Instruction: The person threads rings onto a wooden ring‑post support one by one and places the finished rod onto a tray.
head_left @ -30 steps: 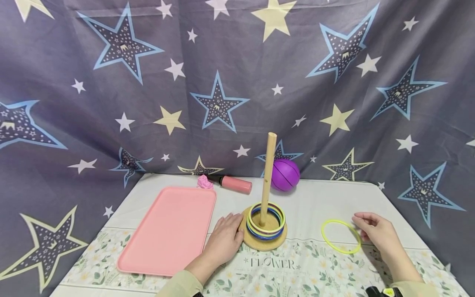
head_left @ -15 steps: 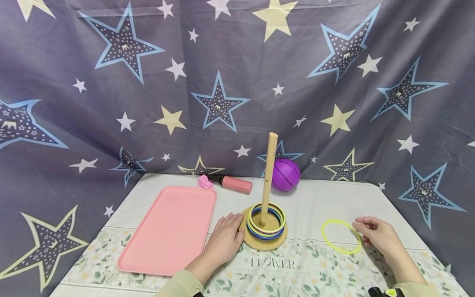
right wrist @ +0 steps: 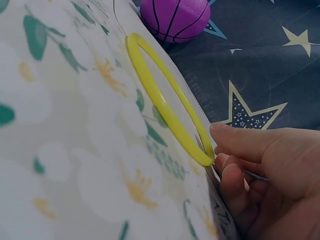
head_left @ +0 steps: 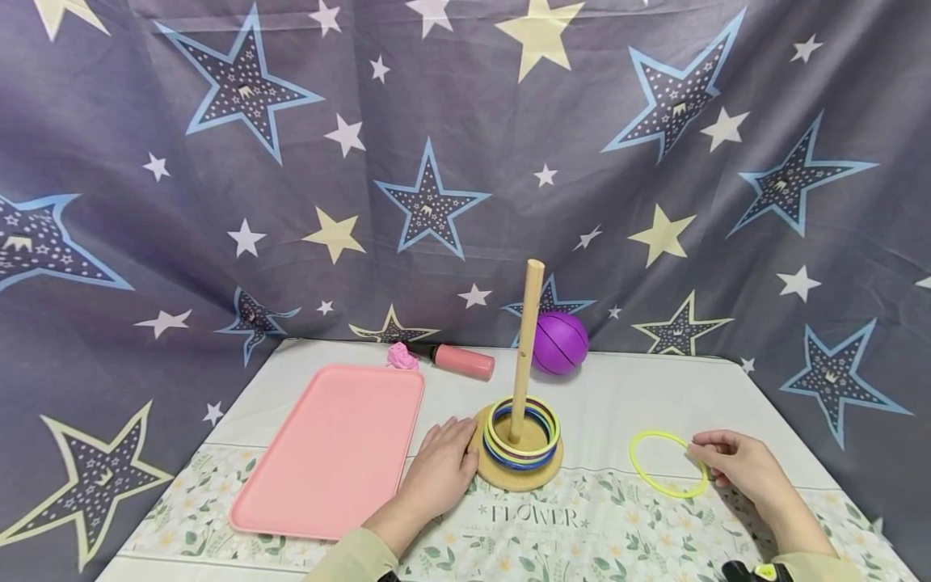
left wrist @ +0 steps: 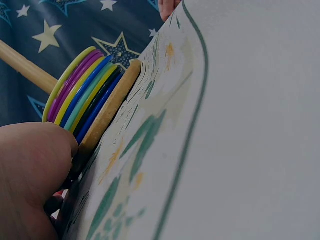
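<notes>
A wooden post [head_left: 525, 347] stands upright on a round wooden base [head_left: 515, 482]. Several coloured rings [head_left: 524, 461], blue, yellow, green and purple among them, encircle the foot of the post. My left hand [head_left: 440, 469] rests on the table with its fingers extended against the left side of the base; only part of this hand [left wrist: 32, 175] shows in the left wrist view. A loose yellow ring [right wrist: 160, 100] lies on the table to the right. My right hand [head_left: 742, 465] pinches its right edge, thumb and fingertips at the rim [right wrist: 211, 161].
A pink tray [head_left: 334, 453] lies left of the left hand. Behind it are a small pink crumpled item [head_left: 402, 356] and a pink hand pump [head_left: 463, 361]. A purple ball [head_left: 560, 343] sits behind the post, near the starry cloth backdrop [head_left: 451, 97].
My right hand has come down and slightly forward, from beside the yellow ring onto its right edge. The ring, the post and my left hand stay in place.
</notes>
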Available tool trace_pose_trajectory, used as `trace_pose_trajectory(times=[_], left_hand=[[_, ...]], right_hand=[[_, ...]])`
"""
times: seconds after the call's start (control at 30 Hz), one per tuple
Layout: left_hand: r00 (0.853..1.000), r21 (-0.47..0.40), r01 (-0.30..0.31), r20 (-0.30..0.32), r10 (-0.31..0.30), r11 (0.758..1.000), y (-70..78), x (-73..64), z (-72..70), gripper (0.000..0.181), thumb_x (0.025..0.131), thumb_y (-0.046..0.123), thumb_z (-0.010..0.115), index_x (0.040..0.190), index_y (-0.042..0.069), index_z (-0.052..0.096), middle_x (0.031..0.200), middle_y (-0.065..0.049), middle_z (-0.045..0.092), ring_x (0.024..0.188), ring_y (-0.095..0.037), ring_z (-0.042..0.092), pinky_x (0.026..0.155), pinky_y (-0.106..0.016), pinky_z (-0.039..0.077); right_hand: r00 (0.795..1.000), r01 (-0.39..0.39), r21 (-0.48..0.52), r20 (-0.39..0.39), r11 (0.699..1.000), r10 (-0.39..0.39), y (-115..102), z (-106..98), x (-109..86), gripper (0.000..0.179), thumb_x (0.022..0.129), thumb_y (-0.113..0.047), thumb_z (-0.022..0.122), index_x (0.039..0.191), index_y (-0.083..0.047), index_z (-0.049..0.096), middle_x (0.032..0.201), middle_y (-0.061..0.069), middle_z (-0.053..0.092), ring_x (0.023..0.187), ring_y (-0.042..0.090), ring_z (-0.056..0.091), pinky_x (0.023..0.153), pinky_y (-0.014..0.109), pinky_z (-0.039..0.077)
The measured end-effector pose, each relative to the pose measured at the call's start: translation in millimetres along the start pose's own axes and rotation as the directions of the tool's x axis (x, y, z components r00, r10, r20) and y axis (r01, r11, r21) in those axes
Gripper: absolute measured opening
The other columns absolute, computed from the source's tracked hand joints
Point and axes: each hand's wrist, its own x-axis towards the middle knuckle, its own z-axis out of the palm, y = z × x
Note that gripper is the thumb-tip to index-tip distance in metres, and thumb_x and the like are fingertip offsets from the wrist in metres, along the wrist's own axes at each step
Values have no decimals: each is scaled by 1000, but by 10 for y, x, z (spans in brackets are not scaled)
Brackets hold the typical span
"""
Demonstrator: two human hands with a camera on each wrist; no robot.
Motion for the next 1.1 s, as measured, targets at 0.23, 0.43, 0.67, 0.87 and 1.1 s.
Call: trace_pose_trajectory(times=[0.23, 0.43, 0.67, 0.87, 1.1], left_hand=[[1000, 3, -1, -2, 1, 1000, 1, 0, -1, 51, 113, 17, 58, 159, -5, 53, 162, -20, 56, 157, -42, 43, 132, -62, 26], [1000, -2, 3, -2, -3, 1000, 8, 0, -9, 51, 113, 17, 58, 159, -5, 53, 162, -20, 55, 157, -42, 43, 133, -61, 25], [1000, -5, 2, 0, -2, 1000, 10, -2, -8, 51, 113, 17, 58, 159, -5, 53, 162, -21, 56, 157, -42, 43, 132, -62, 25], [1000, -4, 1, 0, -1, 1000, 5, 1, -4, 51, 113, 18, 58, 159, -5, 53, 162, -20, 56, 157, -42, 43, 132, -62, 26], [1000, -11, 2, -1, -2, 1000, 0, 2, 1, 52, 113, 18, 58, 159, -5, 53, 162, -20, 56, 157, -42, 43, 133, -62, 25]], right_hand=[[1000, 5, -33, 26, 999, -4, -14, 13, -12, 52, 104, -31, 79, 136, 9, 66, 91, 7, 66, 75, 23, 61, 61, 33, 58], [1000, 5, -48, 24, 999, -4, -29, 26, -13, 50, 103, -29, 79, 134, 8, 67, 93, 7, 68, 74, 23, 62, 60, 34, 58], [1000, 15, -58, 9, 998, -14, 1, 30, 9, 41, 102, -24, 79, 127, 7, 71, 92, 7, 69, 74, 24, 63, 59, 34, 58], [1000, 28, -70, 12, 997, -27, 14, 36, 10, 37, 102, -24, 79, 124, 6, 72, 89, 6, 69, 72, 23, 62, 59, 34, 58], [1000, 26, -73, 8, 997, -25, 9, 39, 6, 34, 104, -21, 74, 122, 7, 73, 88, 6, 70, 72, 23, 62, 59, 34, 58]])
